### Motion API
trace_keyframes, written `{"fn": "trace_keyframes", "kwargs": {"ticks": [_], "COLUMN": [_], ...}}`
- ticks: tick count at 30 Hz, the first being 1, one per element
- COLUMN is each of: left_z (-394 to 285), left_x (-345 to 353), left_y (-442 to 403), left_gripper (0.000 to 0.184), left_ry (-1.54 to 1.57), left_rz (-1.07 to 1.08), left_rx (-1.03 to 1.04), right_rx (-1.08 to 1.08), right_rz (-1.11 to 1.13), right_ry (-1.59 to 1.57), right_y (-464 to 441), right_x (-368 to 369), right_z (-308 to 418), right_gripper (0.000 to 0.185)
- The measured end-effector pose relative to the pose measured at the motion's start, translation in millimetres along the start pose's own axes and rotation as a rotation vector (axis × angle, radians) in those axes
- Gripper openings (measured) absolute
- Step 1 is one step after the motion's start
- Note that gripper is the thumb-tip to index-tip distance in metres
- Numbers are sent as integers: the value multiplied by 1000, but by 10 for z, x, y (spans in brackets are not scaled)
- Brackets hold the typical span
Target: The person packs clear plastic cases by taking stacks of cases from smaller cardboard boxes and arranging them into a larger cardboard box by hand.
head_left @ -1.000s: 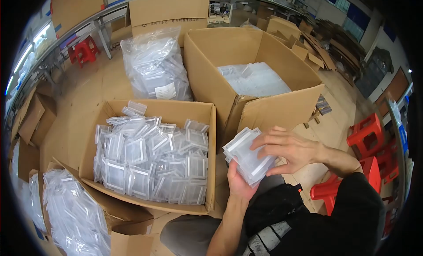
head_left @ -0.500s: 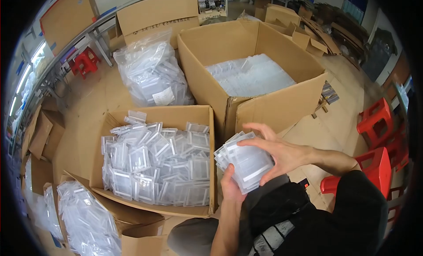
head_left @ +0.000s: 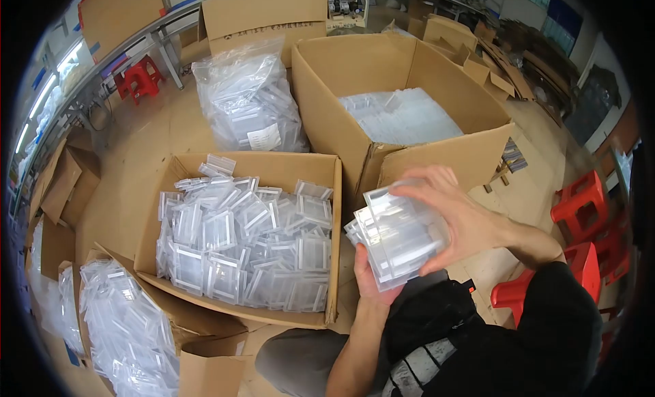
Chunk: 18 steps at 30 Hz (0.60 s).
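Between my two hands is a small stack of clear, square plastic cases, tilted, with pale strips showing on them. My left hand supports the stack from below, its thumb up along the near-left side. From the right, my right hand is wrapped round the stack, fingers over the far edge and thumb at the lower right corner. To the left of the hands stands an open cardboard box, filled with loose clear plastic cases lying at all angles. Parts of my left fingers are hidden beneath the stack.
Ahead is a large cardboard box with a layer of clear cases inside. Beside it stands a full plastic bag. Another filled carton holds cases at lower left. Red stools are on the right.
The stack's fanned pieces are now more closely lined up. My right hand has shifted slightly up and right with it, and the whole view has turned a little.
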<state>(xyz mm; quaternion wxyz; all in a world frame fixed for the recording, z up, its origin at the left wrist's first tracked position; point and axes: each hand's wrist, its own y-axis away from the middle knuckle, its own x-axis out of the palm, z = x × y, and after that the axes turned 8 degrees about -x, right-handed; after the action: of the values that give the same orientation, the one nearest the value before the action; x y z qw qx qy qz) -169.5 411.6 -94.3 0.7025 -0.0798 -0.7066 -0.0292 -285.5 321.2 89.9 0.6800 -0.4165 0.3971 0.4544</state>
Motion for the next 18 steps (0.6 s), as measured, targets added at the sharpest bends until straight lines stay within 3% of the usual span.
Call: {"fn": "trace_keyframes", "kwargs": {"ticks": [5, 11, 17, 18], "left_z": [-122, -271, -332, -334], "left_x": [34, 96, 129, 128], "left_y": [32, 41, 55, 52], "left_gripper": [84, 75, 71, 71], "left_ry": [-279, -354, -328, -335], "left_rz": [-125, -179, -254, -252], "left_rx": [-47, -202, -209, -214], "right_rx": [46, 11, 82, 193], "right_rz": [75, 196, 250, 253], "right_ry": [10, -166, -328, -364], "right_y": [80, 44, -11, 8], "right_x": [122, 101, 135, 175], "right_z": [-8, -244, -286, -330], "right_gripper": [96, 106, 100, 102]}}
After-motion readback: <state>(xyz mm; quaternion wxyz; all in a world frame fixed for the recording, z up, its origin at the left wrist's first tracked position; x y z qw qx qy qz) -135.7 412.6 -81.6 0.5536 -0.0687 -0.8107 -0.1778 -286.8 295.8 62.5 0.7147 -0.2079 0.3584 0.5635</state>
